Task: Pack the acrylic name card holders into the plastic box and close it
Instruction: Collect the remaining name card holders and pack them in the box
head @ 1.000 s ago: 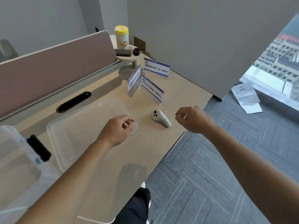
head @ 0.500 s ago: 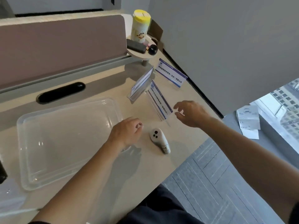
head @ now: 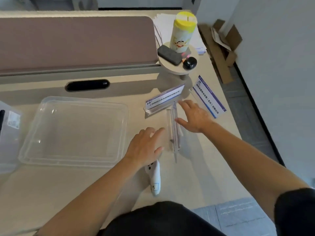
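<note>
Three clear acrylic name card holders with blue-and-white cards stand on the beige desk. The nearest holder (head: 173, 126) is seen edge-on between my hands. My left hand (head: 144, 147) is spread open just left of it, fingertips close to its base. On its right side is my right hand (head: 194, 116), also open, fingers reaching toward its top edge. A second holder (head: 164, 99) stands behind it, a third (head: 208, 97) to the right. The clear plastic lid (head: 75, 132) lies flat on the left. The plastic box (head: 8, 133) shows at the left edge.
A white remote (head: 154, 178) lies under my left wrist. A round shelf (head: 177, 68) carries a yellow-capped canister (head: 181, 33), a black case and a small black object. A brown divider (head: 76, 41) runs along the back, with a black cable slot (head: 87, 85). Cardboard lies on the floor at right.
The camera has tilted further down and forward. Both hands moved toward the nearest holder, and the left hand's fingers have spread out from curled.
</note>
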